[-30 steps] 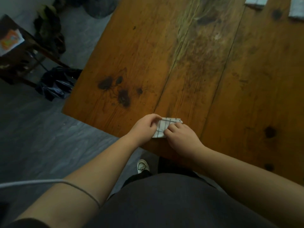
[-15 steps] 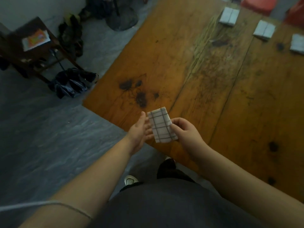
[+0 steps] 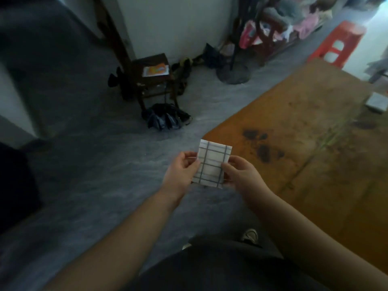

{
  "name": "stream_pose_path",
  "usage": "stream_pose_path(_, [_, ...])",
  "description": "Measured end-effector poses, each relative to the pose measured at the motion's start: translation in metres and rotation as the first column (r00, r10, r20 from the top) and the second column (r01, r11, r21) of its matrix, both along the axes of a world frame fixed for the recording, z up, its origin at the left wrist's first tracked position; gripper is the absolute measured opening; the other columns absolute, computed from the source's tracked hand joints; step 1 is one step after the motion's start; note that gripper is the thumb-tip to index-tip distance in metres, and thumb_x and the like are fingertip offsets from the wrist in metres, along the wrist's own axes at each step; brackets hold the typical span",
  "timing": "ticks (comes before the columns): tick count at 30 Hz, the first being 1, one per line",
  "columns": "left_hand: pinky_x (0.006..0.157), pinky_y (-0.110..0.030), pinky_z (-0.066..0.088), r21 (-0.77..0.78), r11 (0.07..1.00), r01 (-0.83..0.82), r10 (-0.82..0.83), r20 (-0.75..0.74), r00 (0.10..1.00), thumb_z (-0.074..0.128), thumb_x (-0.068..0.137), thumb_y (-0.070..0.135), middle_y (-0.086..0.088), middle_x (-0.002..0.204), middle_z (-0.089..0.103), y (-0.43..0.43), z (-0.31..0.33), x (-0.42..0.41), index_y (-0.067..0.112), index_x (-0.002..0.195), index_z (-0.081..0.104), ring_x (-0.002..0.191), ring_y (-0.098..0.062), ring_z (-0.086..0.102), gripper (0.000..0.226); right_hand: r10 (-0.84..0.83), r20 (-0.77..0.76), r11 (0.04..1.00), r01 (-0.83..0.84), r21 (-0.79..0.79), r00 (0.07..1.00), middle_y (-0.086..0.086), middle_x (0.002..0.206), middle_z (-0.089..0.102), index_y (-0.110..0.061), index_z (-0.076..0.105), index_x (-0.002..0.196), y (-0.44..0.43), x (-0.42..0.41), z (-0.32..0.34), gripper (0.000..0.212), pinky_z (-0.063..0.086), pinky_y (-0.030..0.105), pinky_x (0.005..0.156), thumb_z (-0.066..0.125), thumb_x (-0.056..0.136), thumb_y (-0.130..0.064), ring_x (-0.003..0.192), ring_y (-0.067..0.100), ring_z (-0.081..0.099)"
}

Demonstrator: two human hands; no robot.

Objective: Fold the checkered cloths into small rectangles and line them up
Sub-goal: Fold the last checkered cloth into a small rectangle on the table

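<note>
The person held a folded checkered cloth [image 3: 211,164] up in the air between both hands, just off the nearest corner of the wooden table [image 3: 315,156], so that in the head view its upper right corner overlapped that corner while the rest hung over the grey floor [image 3: 94,164] beside the table. The cloth was a small upright rectangle, white with grey lines, its flat face turned toward the camera. The left hand [image 3: 180,174] gripped the cloth's left edge on the side away from the table, fingers curled in toward the fabric and the forearm reaching up from the lower left. The right hand [image 3: 241,176] pinched the right edge on the table's side, thumb laid across the front of the cloth and the other fingers tucked behind it, where they could not be seen. Both wrists were raised and bent slightly inward, the two forearms converging on the cloth. Another folded cloth [image 3: 376,102] lay on the table's far right part, well apart from the hands. Beyond the table's left edge stood a small dark wooden stool [image 3: 155,80] bearing an orange-and-white paper [image 3: 155,71], with a crumpled black bag [image 3: 165,119] on the floor between it and the table. A red plastic stool [image 3: 338,45] stood past the table's far end.
</note>
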State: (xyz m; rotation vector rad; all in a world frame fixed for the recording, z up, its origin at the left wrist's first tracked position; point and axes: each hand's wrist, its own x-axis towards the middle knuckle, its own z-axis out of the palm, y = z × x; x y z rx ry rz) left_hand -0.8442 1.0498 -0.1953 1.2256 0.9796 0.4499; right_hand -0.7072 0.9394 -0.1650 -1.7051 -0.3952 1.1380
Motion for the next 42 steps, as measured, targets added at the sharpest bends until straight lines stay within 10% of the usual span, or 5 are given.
stream_pose_path(4, [0.062,-0.013,0.048,0.109,0.976,-0.187,0.188,0.008,0.982,0.067,0.096,0.010,0.003,0.095,0.070,0.030,0.017,-0.069,0.024,0.103,0.061,0.075,0.002,0.065,0.016,0.136,0.046,0.991,-0.136,-0.014,0.990,0.002,0.104,0.075,-0.016,0.064,0.120,0.055,-0.051,0.016,0.021,0.063,0.036,0.078,0.060,0.099,-0.013,0.090,0.016,0.075])
stream_pose_path(9, [0.091,-0.049,0.057,-0.170,0.941,-0.291,0.300,0.028,0.954,0.071,0.093,0.022,-0.012,0.112,0.074,0.069,0.027,-0.130,0.016,0.113,0.067,0.103,-0.031,0.070,0.021,0.362,0.234,0.926,-0.376,0.016,0.902,-0.006,0.105,0.076,-0.026,0.065,0.120,0.114,-0.092,0.029,0.022,0.060,0.040,0.083,0.061,0.099,-0.020,0.095,0.010,0.073])
stream_pose_path(13, [0.094,-0.053,0.057,-0.216,0.929,-0.301,0.323,0.074,0.943,0.062,0.098,0.008,-0.021,0.104,0.075,0.104,0.031,-0.151,0.003,0.109,0.071,0.100,-0.037,0.072,0.016,0.445,0.318,0.884,-0.467,-0.010,0.837,-0.008,0.100,0.075,-0.026,0.067,0.115,0.167,-0.104,0.031,0.018,0.058,0.028,0.084,0.062,0.098,-0.021,0.091,0.004,0.071])
stream_pose_path(28, [0.090,-0.053,0.059,-0.063,0.916,-0.396,0.394,-0.045,0.918,0.062,0.099,0.018,-0.013,0.099,0.078,0.372,0.034,-0.085,0.012,0.112,0.072,0.095,-0.031,0.075,0.017,0.344,0.186,0.932,-0.359,0.053,0.920,-0.005,0.069,0.073,-0.015,0.074,0.093,0.438,-0.042,0.008,0.011,0.046,0.015,0.051,0.064,0.097,-0.017,0.055,0.003,0.063])
stream_pose_path(42, [0.079,-0.039,0.062,-0.075,0.992,-0.105,0.105,-0.007,0.994,0.059,0.101,0.017,-0.009,0.098,0.078,0.571,0.042,0.097,0.014,0.109,0.072,0.092,-0.025,0.075,0.016,-0.064,0.104,0.997,0.059,0.052,0.992,0.006,0.078,0.073,-0.014,0.074,0.086,0.580,0.111,0.014,0.016,0.059,0.037,0.067,0.063,0.097,-0.019,0.070,0.021,0.066])
